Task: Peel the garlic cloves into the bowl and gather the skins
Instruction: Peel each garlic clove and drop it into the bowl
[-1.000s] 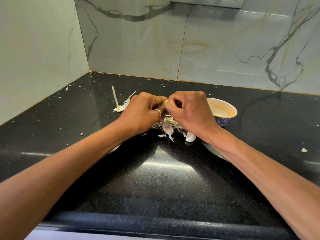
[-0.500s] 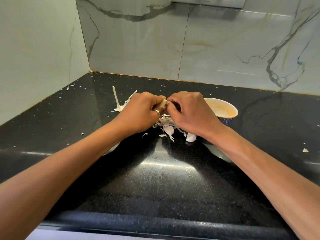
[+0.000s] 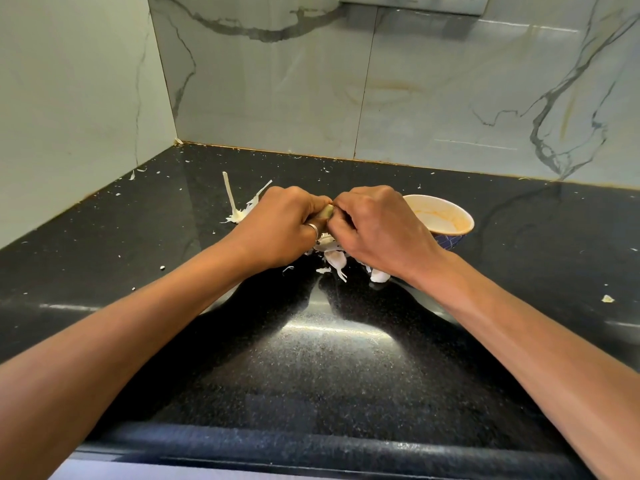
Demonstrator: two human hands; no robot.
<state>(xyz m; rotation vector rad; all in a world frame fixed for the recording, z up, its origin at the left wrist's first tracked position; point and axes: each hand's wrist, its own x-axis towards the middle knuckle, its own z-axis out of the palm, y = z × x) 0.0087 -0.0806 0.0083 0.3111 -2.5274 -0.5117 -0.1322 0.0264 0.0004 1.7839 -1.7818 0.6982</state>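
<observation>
Over a black counter (image 3: 346, 358), the left hand (image 3: 280, 226) and right hand (image 3: 377, 230) both pinch one garlic clove (image 3: 327, 212), just above a pile of skins (image 3: 332, 254). The bowl (image 3: 446, 216) stands just right of the hands. The clove may well slip, and skins could scatter.

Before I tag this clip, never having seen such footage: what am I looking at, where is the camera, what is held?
No machine here: a person works with bare hands, filmed by one camera on their head, looking forward and down. The left hand and right hand meet over a black countertop, both pinching one garlic clove. Under them lies a heap of white skins; more skin scraps lie to the left. A bowl stands beyond the right hand.
</observation>
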